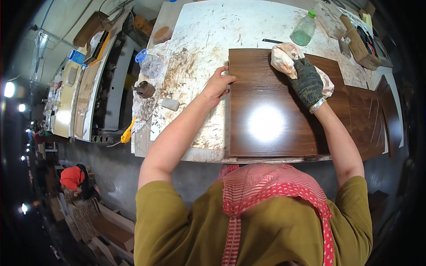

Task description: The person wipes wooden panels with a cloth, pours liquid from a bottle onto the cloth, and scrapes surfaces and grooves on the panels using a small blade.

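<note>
A dark brown wood-grain panel (253, 97) lies flat on the worktable in front of me. My left hand (217, 86) is bare and grips the panel's left edge, its thumb and fingers at the rim. In a dark knitted glove, my right hand (306, 82) is closed on a stained white rag (286, 57) and presses it on the panel's upper right part. Some of the rag sticks out on either side of the glove; the fingertips are partly hidden in it.
The worktable (199, 35) has a brown-stained white cover. A green-capped bottle (303, 31) and a wooden tool box (361, 44) stand beyond the panel. To the left are a blue-handled clear jug (151, 64), a dark jar (145, 89) and a pale block (170, 104). More brown panels (366, 115) lie right.
</note>
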### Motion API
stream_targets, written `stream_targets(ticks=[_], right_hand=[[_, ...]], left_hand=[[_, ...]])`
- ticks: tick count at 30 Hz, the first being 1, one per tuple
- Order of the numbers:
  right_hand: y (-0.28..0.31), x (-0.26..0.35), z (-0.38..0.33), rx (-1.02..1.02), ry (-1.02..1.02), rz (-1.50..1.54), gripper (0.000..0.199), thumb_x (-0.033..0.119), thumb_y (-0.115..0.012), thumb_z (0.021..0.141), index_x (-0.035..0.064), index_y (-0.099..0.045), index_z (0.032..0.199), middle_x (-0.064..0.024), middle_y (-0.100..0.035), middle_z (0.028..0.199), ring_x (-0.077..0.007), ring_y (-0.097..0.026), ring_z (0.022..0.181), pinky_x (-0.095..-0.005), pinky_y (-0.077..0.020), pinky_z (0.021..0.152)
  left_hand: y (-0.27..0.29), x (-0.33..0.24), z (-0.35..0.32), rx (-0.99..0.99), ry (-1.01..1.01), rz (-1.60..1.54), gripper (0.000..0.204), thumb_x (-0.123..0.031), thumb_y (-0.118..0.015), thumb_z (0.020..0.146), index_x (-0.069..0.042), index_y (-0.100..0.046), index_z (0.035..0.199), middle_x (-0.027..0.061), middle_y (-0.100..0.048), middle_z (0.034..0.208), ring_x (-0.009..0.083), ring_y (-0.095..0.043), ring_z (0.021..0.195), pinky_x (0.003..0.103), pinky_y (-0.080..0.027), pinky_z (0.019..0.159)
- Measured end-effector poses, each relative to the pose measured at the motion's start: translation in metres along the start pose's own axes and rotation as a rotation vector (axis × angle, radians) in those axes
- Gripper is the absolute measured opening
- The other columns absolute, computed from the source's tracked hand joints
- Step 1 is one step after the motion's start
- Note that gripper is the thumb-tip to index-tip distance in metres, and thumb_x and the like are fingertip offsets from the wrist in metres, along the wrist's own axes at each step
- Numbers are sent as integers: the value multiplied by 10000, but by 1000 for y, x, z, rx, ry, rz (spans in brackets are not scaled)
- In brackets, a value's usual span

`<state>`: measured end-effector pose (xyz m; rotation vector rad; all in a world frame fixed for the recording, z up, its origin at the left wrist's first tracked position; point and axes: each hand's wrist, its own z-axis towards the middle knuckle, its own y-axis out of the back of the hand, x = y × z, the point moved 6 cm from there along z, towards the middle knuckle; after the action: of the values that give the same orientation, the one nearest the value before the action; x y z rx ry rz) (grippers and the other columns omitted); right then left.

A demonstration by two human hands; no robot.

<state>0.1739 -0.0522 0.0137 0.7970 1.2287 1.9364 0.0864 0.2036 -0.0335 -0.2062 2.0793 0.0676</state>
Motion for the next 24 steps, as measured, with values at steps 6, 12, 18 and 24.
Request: stream_targets(ticks=[6, 12, 18, 24], right_hand=[[4, 4, 0, -54, -12, 4, 466, 259, -602, 800, 37, -525, 1202, -213, -527, 1180, -357, -511, 1091, -416, -414, 936], [15, 14, -3, -53, -37, -6, 453, 181, -628, 752, 45, -533, 1173, -199, -531, 1139, -351, -526, 1042, -421, -428, 895], [8, 12, -4, -71, -2, -27, 474, 173, -629, 737, 42, -522, 1180, -200, -515, 1172, -354, -513, 1071, -415, -422, 908], [6, -18, 31, 10, 37, 39, 299, 239, -564, 837, -17, -582, 990, -234, -603, 987, -346, -577, 963, -402, -448, 848]], left_hand=[[-5, 31, -31, -24, -34, -122, 516, -174, -581, 835, -114, -379, 1306, -21, -540, 901, 82, -459, 878, 318, -342, 761], [-12, 20, -36, -107, -108, -158, 517, -107, -544, 850, -14, -316, 1304, 43, -501, 937, 128, -487, 868, 311, -405, 819], [-11, 15, -40, -103, -136, -180, 519, -82, -524, 842, 25, -304, 1299, 117, -483, 1053, 187, -486, 1004, 333, -407, 895], [-28, 76, -102, -58, -367, 378, 692, -119, -562, 847, 22, -175, 1402, 205, -353, 1336, 260, -388, 1216, 352, -320, 1023]])
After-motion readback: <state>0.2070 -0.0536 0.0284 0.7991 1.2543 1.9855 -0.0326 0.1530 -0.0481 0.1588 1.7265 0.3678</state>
